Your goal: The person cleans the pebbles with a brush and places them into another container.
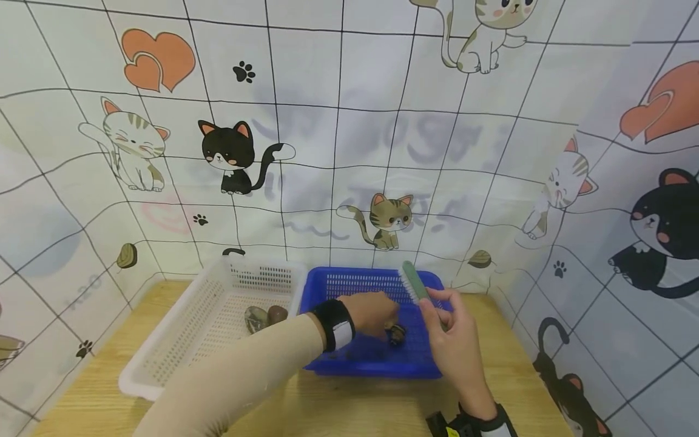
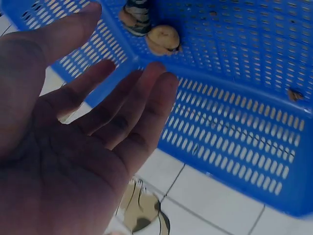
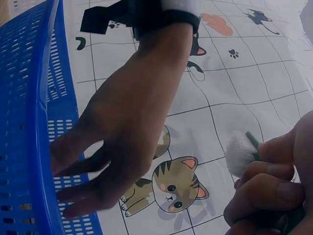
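Note:
My left hand (image 1: 372, 312) reaches into the blue basket (image 1: 377, 369), its fingers loosely bent and apart, with nothing in its grasp. Close to its fingertips lie a dark banded stone (image 1: 397, 335) and a tan stone (image 2: 164, 39), which sit side by side at the basket's edge in the left wrist view. My right hand (image 1: 455, 343) grips a green brush (image 1: 415, 282) by its handle, above the basket's right side. White bristles (image 3: 239, 154) face left in the head view. Much of the handle is hidden by the fingers.
Left of the blue basket stands a white basket (image 1: 143, 370) holding a grey mottled stone (image 1: 255, 319) and a reddish-brown stone (image 1: 276, 314). Both baskets rest on a wooden table (image 1: 327, 406). A cat-printed sheet (image 1: 306, 133) hangs behind. Small brown crumbs (image 2: 295, 94) lie in the blue basket.

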Tool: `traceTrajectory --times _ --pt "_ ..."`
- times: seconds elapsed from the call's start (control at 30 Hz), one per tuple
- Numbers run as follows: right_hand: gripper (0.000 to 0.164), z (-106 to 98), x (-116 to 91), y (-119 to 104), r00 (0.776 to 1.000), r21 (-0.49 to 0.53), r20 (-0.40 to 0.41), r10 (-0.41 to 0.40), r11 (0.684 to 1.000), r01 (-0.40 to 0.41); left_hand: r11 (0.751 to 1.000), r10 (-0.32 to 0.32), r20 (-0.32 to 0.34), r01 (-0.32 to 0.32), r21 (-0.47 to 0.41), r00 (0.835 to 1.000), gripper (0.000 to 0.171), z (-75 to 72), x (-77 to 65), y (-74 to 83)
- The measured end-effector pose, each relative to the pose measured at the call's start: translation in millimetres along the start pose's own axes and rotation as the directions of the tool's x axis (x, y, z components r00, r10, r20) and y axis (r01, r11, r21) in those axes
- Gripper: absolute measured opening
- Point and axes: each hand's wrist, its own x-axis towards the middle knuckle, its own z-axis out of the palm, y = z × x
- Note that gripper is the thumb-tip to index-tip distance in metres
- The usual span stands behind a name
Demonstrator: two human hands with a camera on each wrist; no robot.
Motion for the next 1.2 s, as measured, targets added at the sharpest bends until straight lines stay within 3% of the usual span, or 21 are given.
traceTrajectory --times 0.23,0.33,0.47,0.7,0.9,1.2 --pt "0.031 -3 2 6 0.999 -0.019 -0.037 -0.025 1.0 0.024 0.995 0.027 0.043 -0.031 0.09 0.999 0.056 18.8 26.0 10.8" --pt "0.029 -5 4 7 0.998 -0.009 -0.044 -0.035 0.999 0.034 0.995 0.025 0.05 -0.03 0.1 0.998 0.061 28.6 34.9 11.9" --pt "0.03 -8 5 6 0.999 -0.011 -0.051 -0.016 1.0 0.016 0.992 0.059 0.047 -0.063 0.107 0.997 0.056 41.5 44.8 9.9" --pt "0.032 -8 5 2 0.998 -0.03 -0.058 -0.018 0.999 0.016 0.978 0.139 -0.016 -0.135 0.159 0.99 0.026 54.5 52.7 4.8" --pt "0.03 -9 4 0 0.998 -0.034 -0.068 -0.018 0.999 0.016 0.962 0.199 -0.056 -0.183 0.204 0.978 0.024 60.5 55.7 2.2" --pt "0.03 -11 2 -3 0.998 -0.007 -0.055 -0.027 1.0 0.027 0.942 0.205 -0.085 -0.173 0.286 0.975 0.021 70.8 59.8 2.9"
